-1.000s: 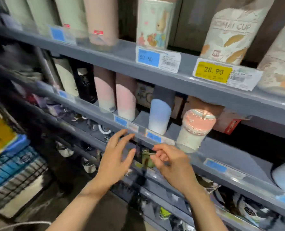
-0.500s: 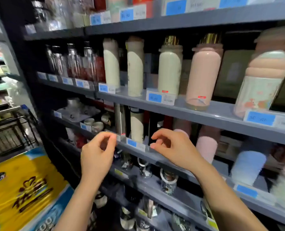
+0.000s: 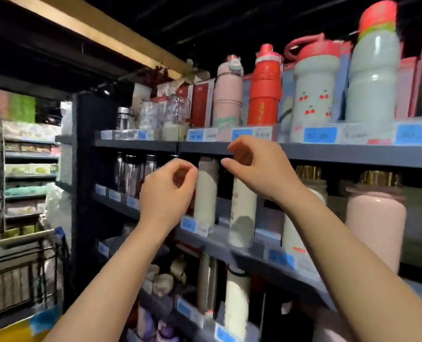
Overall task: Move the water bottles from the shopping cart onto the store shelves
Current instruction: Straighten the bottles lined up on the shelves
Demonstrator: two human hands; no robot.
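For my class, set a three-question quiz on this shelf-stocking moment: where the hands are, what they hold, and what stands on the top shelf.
1. True or false: the left hand holds a water bottle.
2. Multiple choice: the red bottle on the top shelf stands between A) two glass jars, B) a pink bottle and a pale cherry-print bottle, C) two black bottles.
3. Fill in: the shopping cart is on the person's ____ side.

Key: 1 false, both it and the right hand have curled fingers with nothing in them. 2 B. 3 left.
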